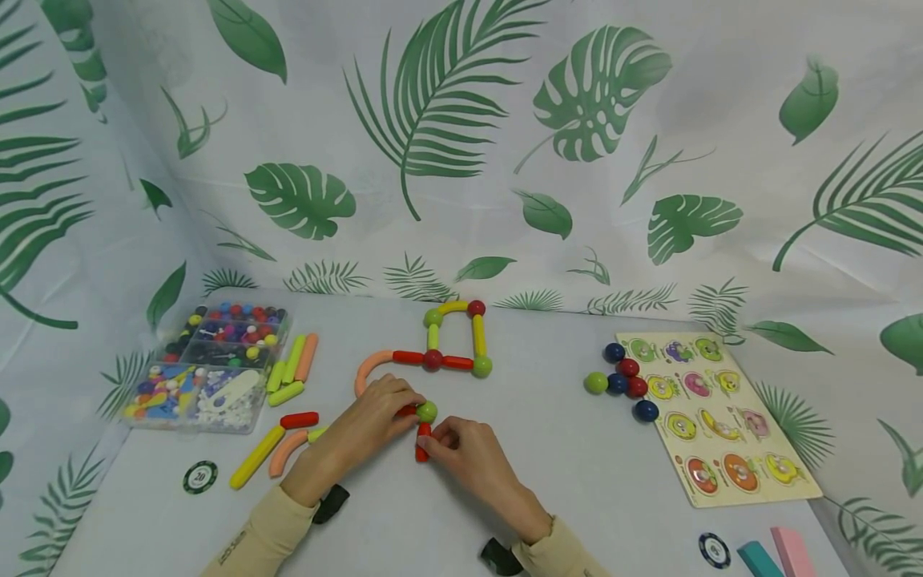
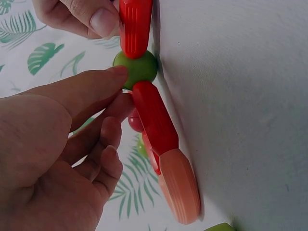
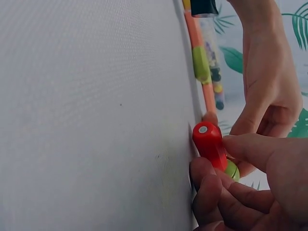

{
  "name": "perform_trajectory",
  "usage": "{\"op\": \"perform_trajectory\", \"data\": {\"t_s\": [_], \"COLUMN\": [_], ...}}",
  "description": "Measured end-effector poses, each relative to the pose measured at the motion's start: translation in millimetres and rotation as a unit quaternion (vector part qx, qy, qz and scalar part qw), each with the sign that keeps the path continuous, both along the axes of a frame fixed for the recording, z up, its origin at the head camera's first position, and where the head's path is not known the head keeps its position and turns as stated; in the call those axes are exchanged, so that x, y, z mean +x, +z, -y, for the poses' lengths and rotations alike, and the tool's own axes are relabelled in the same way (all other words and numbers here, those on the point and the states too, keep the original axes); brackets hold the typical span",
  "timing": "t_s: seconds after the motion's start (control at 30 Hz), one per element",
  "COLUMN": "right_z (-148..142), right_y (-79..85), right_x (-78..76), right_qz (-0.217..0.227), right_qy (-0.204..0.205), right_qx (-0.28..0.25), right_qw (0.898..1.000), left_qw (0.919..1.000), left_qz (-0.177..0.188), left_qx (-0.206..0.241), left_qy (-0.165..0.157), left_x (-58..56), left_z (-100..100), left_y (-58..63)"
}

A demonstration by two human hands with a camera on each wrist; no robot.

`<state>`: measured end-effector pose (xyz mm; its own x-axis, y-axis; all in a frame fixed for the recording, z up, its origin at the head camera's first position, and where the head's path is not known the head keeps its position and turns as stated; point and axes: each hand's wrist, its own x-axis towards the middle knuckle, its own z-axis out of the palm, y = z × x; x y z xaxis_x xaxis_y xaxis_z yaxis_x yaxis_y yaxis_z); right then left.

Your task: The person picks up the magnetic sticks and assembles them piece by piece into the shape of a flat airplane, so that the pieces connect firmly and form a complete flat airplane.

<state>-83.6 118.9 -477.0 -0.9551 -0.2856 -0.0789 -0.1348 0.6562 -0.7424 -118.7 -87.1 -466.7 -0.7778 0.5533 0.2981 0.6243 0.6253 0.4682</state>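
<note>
My left hand (image 1: 364, 429) pinches a light green ball (image 2: 139, 70) between thumb and fingers. From that ball a red magnetic stick (image 2: 156, 118) runs to a peach curved stick (image 1: 369, 369), which bends up to the joined sticks and balls behind. Those form a yellow-green loop above a red ball (image 1: 433, 360) with red sticks on either side. With thumb and fingertips, my right hand (image 1: 472, 457) grips a second red stick (image 3: 209, 144) at the same green ball. Its near end shows a silver disc, facing the right wrist camera.
Loose sticks, among them a yellow stick (image 1: 257, 457), lie left of my left hand. A divided bead box (image 1: 191, 365) stands farther back. At right, several blue, red and green balls (image 1: 627, 368) sit beside a wooden fruit puzzle board (image 1: 721, 401). Poker chips (image 1: 199, 477) and coloured blocks (image 1: 793, 551) lie nearer.
</note>
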Motion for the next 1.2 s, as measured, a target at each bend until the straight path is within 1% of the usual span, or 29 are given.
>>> {"op": "perform_trajectory", "data": {"t_s": [0.13,0.23,0.33,0.47,0.53,0.7,0.83,1.0,1.13,1.2], "right_z": [-3,-9,-17,-31,-40,-69,-97,-135,-164,-177], "right_y": [-1.0,-0.6,1.8,6.9,9.2,11.1,12.4,16.9,22.0,24.1], "right_x": [-0.7,-2.7,-6.1,-12.0,-15.1,-24.0,-30.2,-34.0,-32.8,-30.5], "right_qz": [-0.004,-0.009,-0.022,-0.032,-0.037,-0.056,-0.069,-0.076,-0.093,-0.108], "right_qy": [0.005,-0.005,-0.028,-0.072,-0.092,-0.135,-0.163,-0.203,-0.244,-0.262], "right_qx": [0.0,0.006,0.015,0.023,0.022,0.019,0.033,0.053,0.072,0.082], "right_qw": [1.0,1.0,0.999,0.997,0.995,0.989,0.984,0.975,0.963,0.955], "left_qw": [1.0,1.0,1.0,1.0,1.0,0.9999,0.9998,0.9998,0.9998,0.9998], "left_qz": [-0.003,-0.006,-0.006,0.001,-0.001,0.008,0.014,0.012,0.009,0.012], "left_qx": [0.0,0.0,0.001,0.003,0.004,0.007,0.009,0.016,0.015,0.014], "left_qy": [-0.001,-0.001,0.0,0.004,0.006,0.012,0.013,0.01,0.01,0.011], "left_x": [0.0,0.1,0.4,1.3,1.9,2.6,2.3,2.2,2.1,2.0], "left_z": [1,1,0,0,1,3,5,6,6,7], "left_y": [-0.2,-0.4,0.4,2.1,2.5,2.2,2.0,2.1,1.9,2.2]}}
